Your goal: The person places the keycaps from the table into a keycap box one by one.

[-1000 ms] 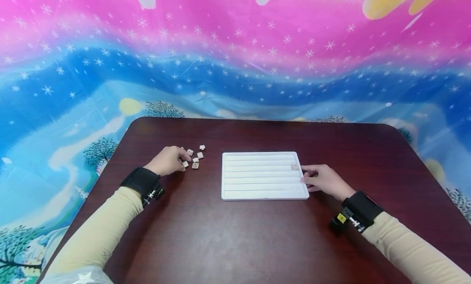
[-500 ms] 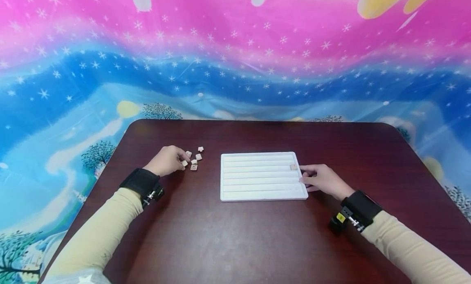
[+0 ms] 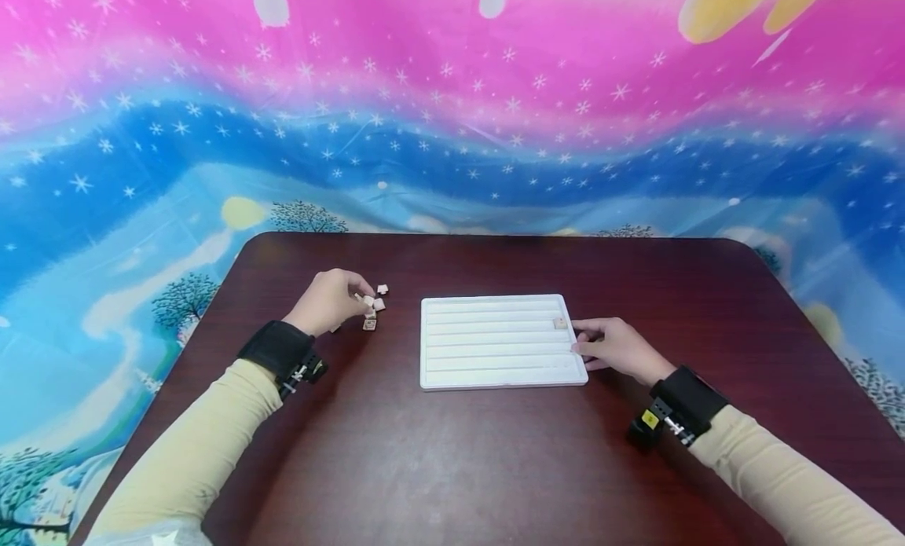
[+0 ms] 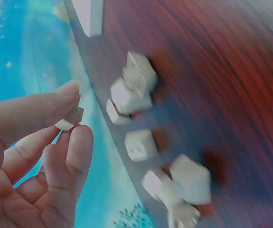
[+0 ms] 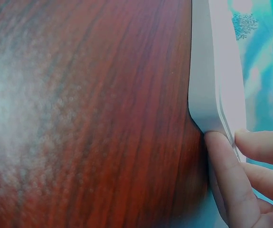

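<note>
My left hand [image 3: 331,302] pinches a small pale block [image 4: 72,118] with a stepped edge between thumb and fingertip, raised over the table. Several like blocks lie loose below it, some with faint dark marks on their faces, such as this block [image 4: 140,145] in the left wrist view. To their right lies a white tray [image 3: 488,330] with several lengthwise grooves. One block [image 3: 560,324] sits in a groove by the tray's right end. My right hand [image 3: 622,348] holds the tray's right edge, its thumb and fingers at the rim.
The dark red-brown wooden table [image 3: 438,467] has rounded far corners. Behind it hangs a cloth [image 3: 452,98] printed with snowflakes and trees, close to the table's far edge.
My left hand has risen slightly and shifted toward the right over the loose blocks, and a block now shows between its fingertips. The right hand keeps its hold on the tray.
</note>
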A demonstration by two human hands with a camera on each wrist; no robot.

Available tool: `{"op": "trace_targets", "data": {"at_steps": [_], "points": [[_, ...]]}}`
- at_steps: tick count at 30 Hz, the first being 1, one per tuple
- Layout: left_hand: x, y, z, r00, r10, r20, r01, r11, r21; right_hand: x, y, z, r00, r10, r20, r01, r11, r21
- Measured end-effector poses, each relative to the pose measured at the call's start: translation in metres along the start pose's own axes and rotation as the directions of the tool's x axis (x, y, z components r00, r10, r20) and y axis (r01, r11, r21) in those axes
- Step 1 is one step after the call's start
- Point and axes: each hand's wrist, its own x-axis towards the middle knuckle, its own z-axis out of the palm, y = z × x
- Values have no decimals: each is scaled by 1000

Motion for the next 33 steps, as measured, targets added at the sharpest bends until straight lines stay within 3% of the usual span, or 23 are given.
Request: {"op": "trace_targets", "data": {"at_steps": [13,23,33], "points": [[14,41,23,1000,19,-20,-21,996,-86,1,4,-1,1000,16,-23,-16,1000,-4],[26,65,47,998,66,8,-64,988,-142,-2,5,4,1000,11,-5,-10,1000,22],[44,101,65,992,119,31,-113,981,-158,0,0,1,1000,14,-16,-13,1000,13]]}}
